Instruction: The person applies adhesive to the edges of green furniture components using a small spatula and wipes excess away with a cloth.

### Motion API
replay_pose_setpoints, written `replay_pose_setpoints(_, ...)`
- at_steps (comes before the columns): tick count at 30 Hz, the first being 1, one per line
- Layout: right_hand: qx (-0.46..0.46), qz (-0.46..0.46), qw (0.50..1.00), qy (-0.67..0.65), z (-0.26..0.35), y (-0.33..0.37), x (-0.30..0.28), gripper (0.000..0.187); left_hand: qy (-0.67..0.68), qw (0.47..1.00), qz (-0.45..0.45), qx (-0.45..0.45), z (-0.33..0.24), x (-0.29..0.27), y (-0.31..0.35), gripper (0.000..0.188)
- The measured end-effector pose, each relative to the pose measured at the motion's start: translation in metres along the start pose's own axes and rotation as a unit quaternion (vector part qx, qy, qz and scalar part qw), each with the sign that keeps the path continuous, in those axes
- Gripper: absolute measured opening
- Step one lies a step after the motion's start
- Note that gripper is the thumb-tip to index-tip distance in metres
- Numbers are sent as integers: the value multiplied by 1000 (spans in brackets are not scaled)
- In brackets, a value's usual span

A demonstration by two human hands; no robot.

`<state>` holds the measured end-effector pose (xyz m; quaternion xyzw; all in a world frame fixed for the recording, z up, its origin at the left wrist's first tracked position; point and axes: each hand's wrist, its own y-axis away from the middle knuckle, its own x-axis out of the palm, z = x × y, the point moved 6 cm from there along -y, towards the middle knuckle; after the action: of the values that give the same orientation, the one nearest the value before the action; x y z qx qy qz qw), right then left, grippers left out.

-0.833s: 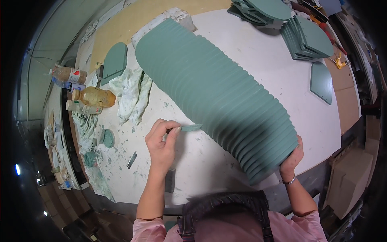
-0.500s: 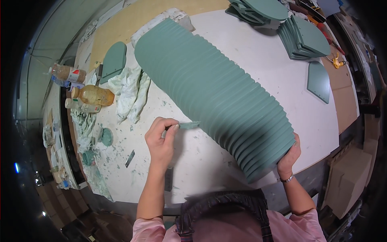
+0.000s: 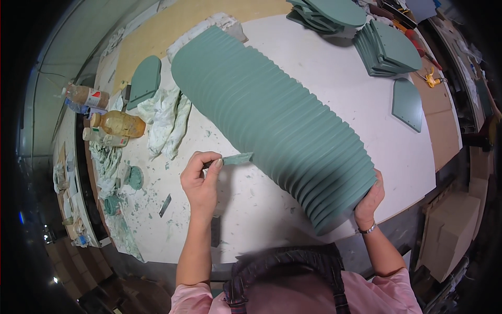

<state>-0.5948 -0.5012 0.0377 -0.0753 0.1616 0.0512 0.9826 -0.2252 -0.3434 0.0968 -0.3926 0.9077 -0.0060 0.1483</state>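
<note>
Left hand (image 3: 201,183): fingers pinched on a thin, flat blade (image 3: 232,158) smeared green, its tip resting just at the left flank of the long row of green panels (image 3: 272,115). Right hand (image 3: 368,201): wrapped over the near end of that row, thumb and fingers pressed against the last panel, bracing it. Row of green panels: many flat, round-topped boards standing on edge, packed face to face, lying diagonally across the white table (image 3: 334,78) from the far left to the near right edge. Progress, as judged: the row's exposed edges look evenly green along most of its length, so the coating or filling seems largely laid on; the blade sits about midway along the left side, and whether the near stretch is finished cannot be told. Also present: stained rags (image 3: 167,118) beside a single green panel (image 3: 145,81); bottles (image 3: 117,124) at the left edge; green scraps and a second small scraper (image 3: 164,205) on the table; two further stacks of green panels (image 3: 387,47) at the far side; one loose panel (image 3: 407,103) lying flat.
</note>
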Motion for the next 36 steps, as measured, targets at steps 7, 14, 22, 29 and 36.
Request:
replay_pose_setpoints(7,5,-2,1000,-3,1,0,0,56,222,961,-29,-161,12,6,9,14)
replay_pose_setpoints(14,5,8,1000,3,4,-2,1,55,263,937,-6,-228,15,5,24,26)
replay_pose_setpoints(22,-3,3,1000,-14,5,-1,2,56,269,936,-5,-228,9,-1,25,29)
replay_pose_setpoints(29,-45,1,999,-22,4,-1,1,52,246,947,58,-196,3,10,-13,28)
replay_pose_setpoints(36,-30,-21,999,39,10,-2,-5,50,155,970,163,-92,-34,48,-60,23)
